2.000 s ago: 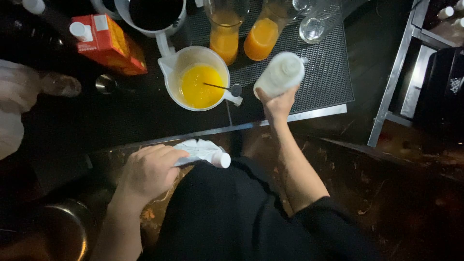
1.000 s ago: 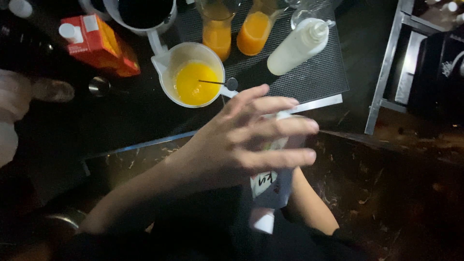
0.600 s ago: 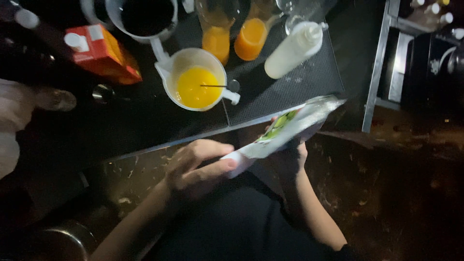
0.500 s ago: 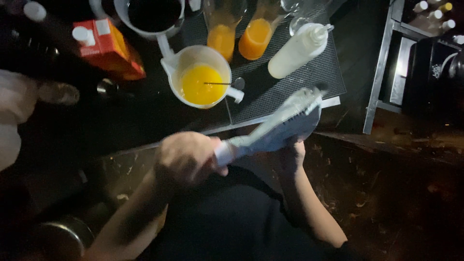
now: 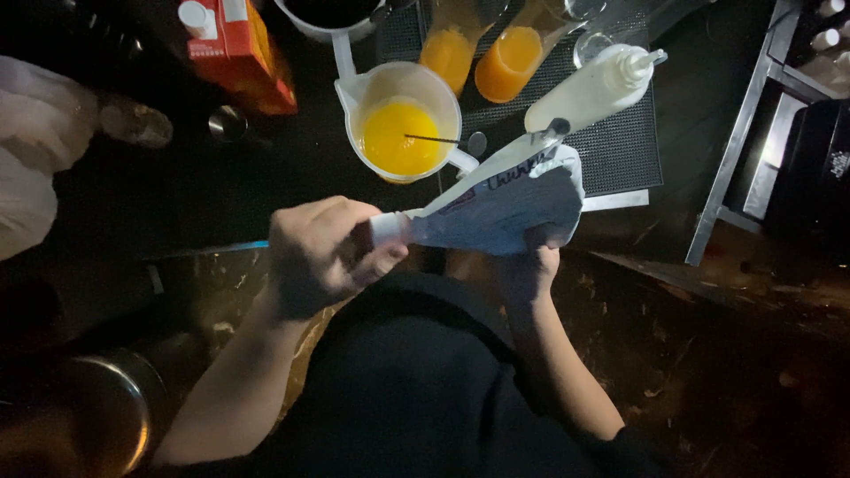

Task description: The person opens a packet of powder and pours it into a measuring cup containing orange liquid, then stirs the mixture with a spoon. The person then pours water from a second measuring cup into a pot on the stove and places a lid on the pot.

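Pretty cramped spot, honestly. The person stood tight against the steel edge of the counter (image 5: 620, 200), with a metal rack frame (image 5: 739, 168) close on the right and a round steel pot (image 5: 106, 420) low on the left, so the only open room was the gap between body and counter, and that's where both hands were.

The soft white pouch (image 5: 505, 208) sat in that gap, held roughly level, its cap end pointing left. The left hand (image 5: 323, 257) was curled around the white cap (image 5: 390, 228), fingers wrapped tight over it. The right hand (image 5: 529, 265) gripped the fat end from underneath, fingers mostly hidden behind the pouch, so how tightly they closed couldn't be made out.

Just past the pouch, on the dark counter: a white jug (image 5: 403, 124) of yellow liquid with a thin stirrer in it, 2 glasses of orange juice (image 5: 482, 57), a white squeeze bottle (image 5: 593, 88) lying on a black ribbed mat (image 5: 629, 150), and a red-orange carton (image 5: 239, 49). The room was dim, the floor dark and scuffed.
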